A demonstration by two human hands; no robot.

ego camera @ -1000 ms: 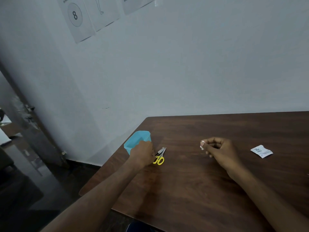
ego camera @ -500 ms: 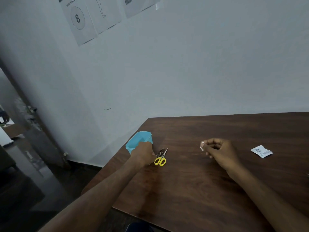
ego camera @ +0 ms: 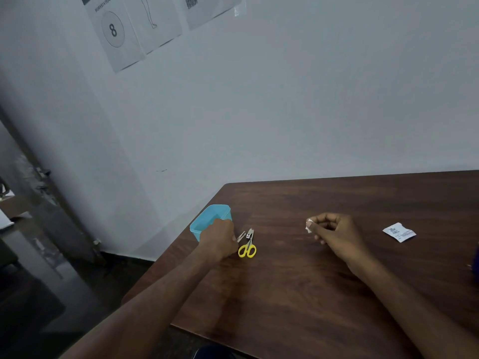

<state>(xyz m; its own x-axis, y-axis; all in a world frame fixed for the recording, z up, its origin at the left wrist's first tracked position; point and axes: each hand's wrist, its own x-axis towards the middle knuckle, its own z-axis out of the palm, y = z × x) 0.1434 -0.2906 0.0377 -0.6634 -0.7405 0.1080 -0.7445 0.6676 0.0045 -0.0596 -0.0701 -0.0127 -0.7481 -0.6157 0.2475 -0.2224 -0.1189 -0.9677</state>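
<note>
Head view: on a dark wooden bench (ego camera: 324, 294) the right hand (ego camera: 337, 235) has its grip pinched closed on a small white scrap (ego camera: 309, 226). The left hand (ego camera: 219, 239) sits against a blue plastic tub (ego camera: 204, 221), fingers hidden, so whether it holds anything cannot be told. Yellow-handled scissors (ego camera: 247, 249) lie just beside it and a white sachet (ego camera: 399, 231) well to the right. The scrap looks not yet binned

Pale wall (ego camera: 285, 112), dark wooden table (ego camera: 350, 198)

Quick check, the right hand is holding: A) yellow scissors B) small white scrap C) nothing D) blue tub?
B: the right hand pinches a small white scrap between thumb and fingertip, while the yellow scissors lie apart from it on the table.
</note>
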